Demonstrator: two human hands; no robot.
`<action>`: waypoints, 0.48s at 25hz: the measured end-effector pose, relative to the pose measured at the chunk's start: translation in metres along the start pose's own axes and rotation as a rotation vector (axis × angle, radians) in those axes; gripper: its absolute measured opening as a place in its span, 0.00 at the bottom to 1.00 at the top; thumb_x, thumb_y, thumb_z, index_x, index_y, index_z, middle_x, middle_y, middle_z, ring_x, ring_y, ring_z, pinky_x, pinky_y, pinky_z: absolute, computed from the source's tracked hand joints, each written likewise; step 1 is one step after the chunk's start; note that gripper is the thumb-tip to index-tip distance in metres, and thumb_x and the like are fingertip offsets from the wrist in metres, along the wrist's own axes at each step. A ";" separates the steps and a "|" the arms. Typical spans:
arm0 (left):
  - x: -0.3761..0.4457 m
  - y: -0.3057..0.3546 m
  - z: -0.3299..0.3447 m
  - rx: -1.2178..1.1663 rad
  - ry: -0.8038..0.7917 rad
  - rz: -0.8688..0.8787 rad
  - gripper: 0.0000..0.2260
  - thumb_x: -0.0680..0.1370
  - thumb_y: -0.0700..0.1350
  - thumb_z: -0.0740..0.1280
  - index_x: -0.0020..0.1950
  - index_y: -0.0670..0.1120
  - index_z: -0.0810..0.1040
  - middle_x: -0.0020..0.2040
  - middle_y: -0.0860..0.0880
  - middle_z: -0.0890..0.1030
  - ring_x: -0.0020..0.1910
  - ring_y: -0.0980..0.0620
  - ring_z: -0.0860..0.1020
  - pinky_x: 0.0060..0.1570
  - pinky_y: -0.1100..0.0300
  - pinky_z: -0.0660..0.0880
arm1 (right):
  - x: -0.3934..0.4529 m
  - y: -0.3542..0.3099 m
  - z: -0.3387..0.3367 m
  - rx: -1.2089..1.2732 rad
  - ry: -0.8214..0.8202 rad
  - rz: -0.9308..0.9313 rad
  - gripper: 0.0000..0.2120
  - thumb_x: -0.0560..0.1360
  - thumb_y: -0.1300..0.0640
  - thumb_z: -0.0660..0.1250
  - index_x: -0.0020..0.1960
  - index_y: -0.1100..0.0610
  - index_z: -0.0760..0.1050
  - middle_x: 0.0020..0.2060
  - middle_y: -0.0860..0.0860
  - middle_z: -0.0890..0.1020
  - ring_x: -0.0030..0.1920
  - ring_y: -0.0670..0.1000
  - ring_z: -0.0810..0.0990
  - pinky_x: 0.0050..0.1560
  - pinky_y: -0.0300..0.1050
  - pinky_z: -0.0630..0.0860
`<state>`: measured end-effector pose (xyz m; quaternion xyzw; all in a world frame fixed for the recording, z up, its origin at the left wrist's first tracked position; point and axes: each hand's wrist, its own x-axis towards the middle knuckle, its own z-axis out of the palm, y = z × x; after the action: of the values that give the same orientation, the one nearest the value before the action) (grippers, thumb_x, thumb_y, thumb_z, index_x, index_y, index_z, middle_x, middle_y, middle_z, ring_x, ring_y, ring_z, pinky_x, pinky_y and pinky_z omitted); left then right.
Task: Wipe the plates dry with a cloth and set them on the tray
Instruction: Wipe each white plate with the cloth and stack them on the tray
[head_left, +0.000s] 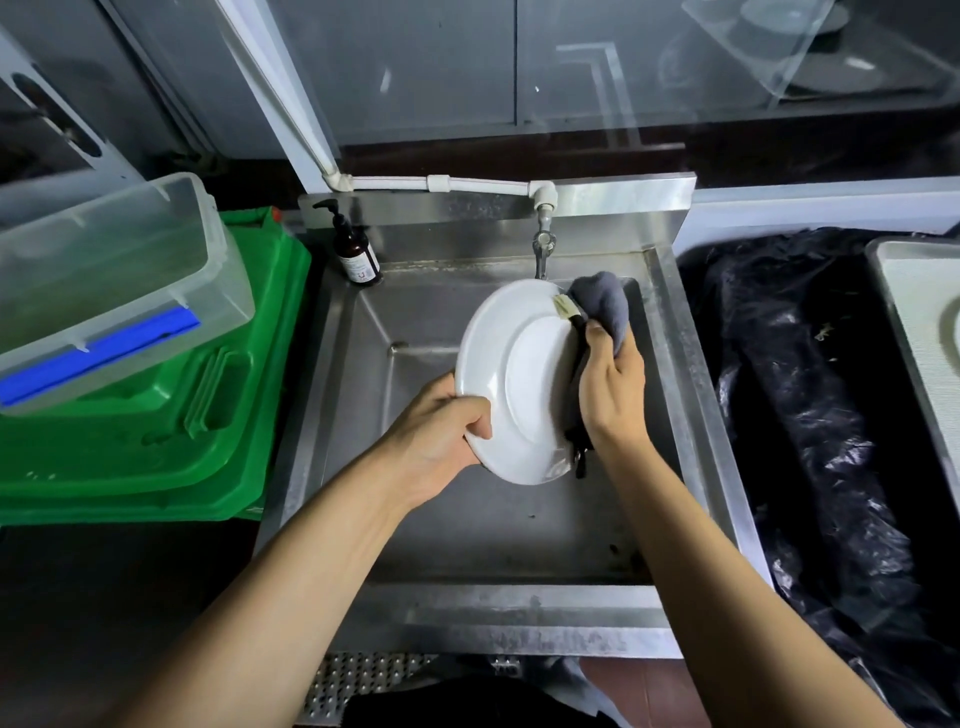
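white plate (519, 374): tilted on edge above steel sink (670, 332), underside toward camera. left hand (441, 431): fingers curled round plate's lower left rim. right hand (613, 384): fingers grasping grey cloth (602, 301) against plate's right rim. tray (893, 291): far right, holding part of another plate (951, 332).

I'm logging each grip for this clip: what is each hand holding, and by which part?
The left hand grips the white plate at its lower left rim. The right hand holds the grey cloth, bunched against the plate's right edge.
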<state>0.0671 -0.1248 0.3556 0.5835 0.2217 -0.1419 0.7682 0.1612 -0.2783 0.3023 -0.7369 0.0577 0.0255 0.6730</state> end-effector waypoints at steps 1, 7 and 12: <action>0.000 0.000 0.001 0.015 -0.003 -0.006 0.15 0.65 0.33 0.60 0.35 0.50 0.82 0.40 0.49 0.82 0.41 0.50 0.81 0.40 0.52 0.80 | 0.002 -0.005 0.004 -0.020 -0.023 -0.059 0.13 0.81 0.50 0.58 0.60 0.49 0.78 0.54 0.42 0.84 0.57 0.41 0.79 0.63 0.48 0.74; 0.006 -0.003 0.010 0.003 0.088 0.029 0.19 0.70 0.24 0.53 0.45 0.43 0.78 0.43 0.41 0.72 0.44 0.45 0.71 0.46 0.51 0.72 | -0.017 -0.027 0.033 -0.323 -0.394 -0.867 0.20 0.78 0.57 0.59 0.66 0.62 0.77 0.67 0.58 0.78 0.72 0.56 0.72 0.76 0.50 0.60; 0.003 0.000 0.007 -0.078 0.077 -0.025 0.19 0.70 0.25 0.53 0.49 0.40 0.77 0.44 0.40 0.78 0.46 0.42 0.77 0.48 0.48 0.76 | 0.000 -0.024 0.023 -0.342 -0.302 -0.810 0.15 0.80 0.56 0.59 0.58 0.63 0.78 0.55 0.57 0.81 0.59 0.57 0.78 0.63 0.60 0.71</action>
<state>0.0707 -0.1314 0.3557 0.5556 0.2636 -0.1203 0.7794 0.1646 -0.2534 0.3242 -0.7884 -0.3386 -0.1233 0.4985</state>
